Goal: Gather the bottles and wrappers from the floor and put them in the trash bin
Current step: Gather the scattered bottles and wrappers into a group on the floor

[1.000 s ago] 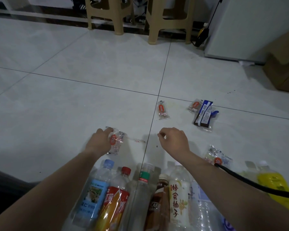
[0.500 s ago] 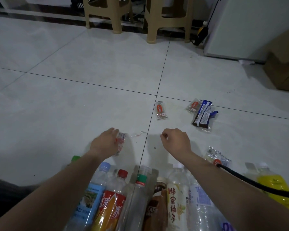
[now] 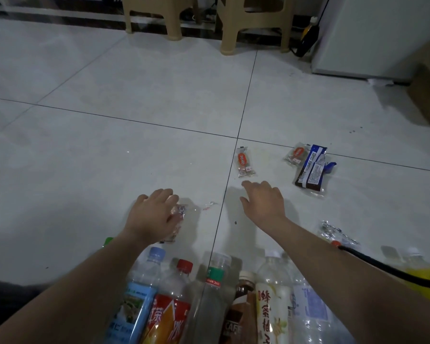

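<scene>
My left hand (image 3: 154, 216) grips a crumpled clear plastic wrapper (image 3: 178, 212); my right hand (image 3: 263, 202), loose-fingered, has an orange-labelled clear sachet (image 3: 245, 162) at eleven o'clock.

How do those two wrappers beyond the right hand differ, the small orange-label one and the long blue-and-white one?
The small wrapper is clear with an orange label; the blue-and-white wrapper is mostly printed, dark at its near end. The small wrapper is shorter and narrower than the blue-and-white wrapper. The small wrapper lies just past the fingertips of the right hand; the blue-and-white wrapper lies farther right. Both lie flat on the floor, untouched.
</scene>
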